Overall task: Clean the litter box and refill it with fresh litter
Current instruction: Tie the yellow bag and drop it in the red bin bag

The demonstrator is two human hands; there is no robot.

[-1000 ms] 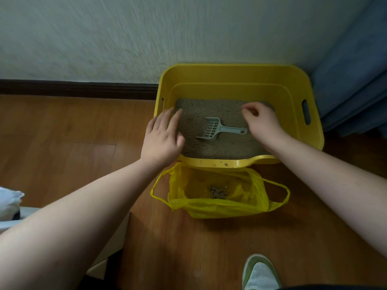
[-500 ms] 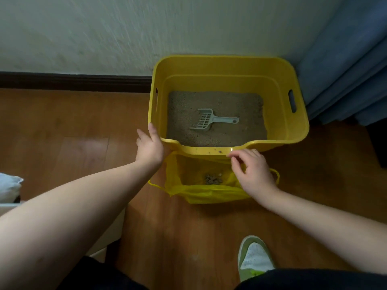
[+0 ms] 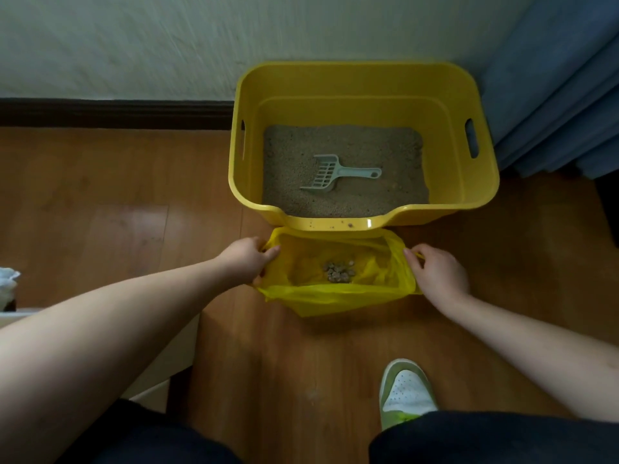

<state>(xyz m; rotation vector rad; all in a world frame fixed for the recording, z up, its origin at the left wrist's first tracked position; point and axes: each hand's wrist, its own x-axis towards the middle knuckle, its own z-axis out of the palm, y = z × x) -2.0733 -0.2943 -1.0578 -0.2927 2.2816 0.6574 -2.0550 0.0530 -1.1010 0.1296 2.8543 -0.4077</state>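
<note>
A yellow litter box (image 3: 363, 80) stands on the wood floor against the wall, with brown litter (image 3: 375, 152) covering its bottom. A pale grey-green slotted scoop (image 3: 335, 174) lies flat on the litter. Right in front of the box sits an open yellow plastic bag (image 3: 335, 296) with a small pile of clumps (image 3: 339, 272) inside. My left hand (image 3: 246, 259) grips the bag's left edge. My right hand (image 3: 438, 271) pinches the bag's right edge at a handle loop.
A blue curtain (image 3: 552, 78) hangs to the right of the box. A dark baseboard (image 3: 114, 113) runs along the wall. My green and white shoe (image 3: 405, 391) rests on the floor at the lower right. A white object (image 3: 6, 286) shows at the left edge.
Both hands left the litter box and dropped to the yellow bag, taking hold of its left and right edges. The scoop stayed on the litter.
</note>
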